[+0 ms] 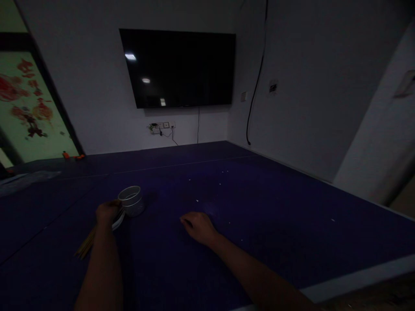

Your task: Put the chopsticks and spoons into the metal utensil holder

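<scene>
Handling of a metal cup (132, 203) on a dark blue table (279, 233). The cup stands near the left side with its mouth upward. The left hand (106, 211) lies against the near left side of its rim; whether this grip closes on the rim cannot be told in the dim light. Thin sticks (84, 246) extend from beneath the left wrist toward the lower left, and a curved white piece (119, 221) lies between wrist and cup; whether the hand also holds these cannot be told. The right hand (198, 226) is well apart from the cup, its grip narrow, the fingers curled toward the thumb; no held object is visible, though whether the fingertips meet is unclear. The step in hand appears to be left-handed handling at the cup and sticks. Any next move there would call for a steady cup and care that the sticks not scatter. Small white flecks (197, 200) dot the table.
</scene>
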Available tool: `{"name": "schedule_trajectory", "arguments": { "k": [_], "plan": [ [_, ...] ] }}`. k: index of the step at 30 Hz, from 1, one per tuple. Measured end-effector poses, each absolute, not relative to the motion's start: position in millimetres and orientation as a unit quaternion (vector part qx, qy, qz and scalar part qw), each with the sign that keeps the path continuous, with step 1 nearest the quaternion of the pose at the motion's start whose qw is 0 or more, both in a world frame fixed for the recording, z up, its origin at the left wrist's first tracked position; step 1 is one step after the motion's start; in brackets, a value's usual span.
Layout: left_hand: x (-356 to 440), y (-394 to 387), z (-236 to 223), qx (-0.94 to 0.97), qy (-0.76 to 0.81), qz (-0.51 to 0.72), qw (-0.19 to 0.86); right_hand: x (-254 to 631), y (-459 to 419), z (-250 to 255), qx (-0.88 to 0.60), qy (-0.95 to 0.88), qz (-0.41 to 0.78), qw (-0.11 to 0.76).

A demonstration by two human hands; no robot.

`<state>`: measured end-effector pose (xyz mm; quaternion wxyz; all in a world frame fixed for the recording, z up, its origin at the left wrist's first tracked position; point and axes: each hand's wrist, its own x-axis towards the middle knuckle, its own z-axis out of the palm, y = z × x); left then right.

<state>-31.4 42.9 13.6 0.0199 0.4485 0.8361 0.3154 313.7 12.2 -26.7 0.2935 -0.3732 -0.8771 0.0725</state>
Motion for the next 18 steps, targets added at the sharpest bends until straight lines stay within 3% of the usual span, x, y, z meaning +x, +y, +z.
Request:
{"name": "schedule_trajectory", "arguments": {
  "k": [4,11,15,18],
  "plan": [
    [-30,31,33,0.338,0.834,0.432,0.060,313,11,-23,-0.377,-0.878,0.063,0.288],
    [7,7,97,0.217,0.755,0.607,-0.120,320,12,-9,-0.446,-0.846,0.037,0.289],
    [80,-1,88,0.355,0.665,0.617,-0.225,332,16,1,-0.508,-0.809,0.025,0.294],
    [130,-10,50,0.594,0.590,0.494,-0.234,342,16,8,-0.555,-0.781,0.028,0.286]
  ]
}}
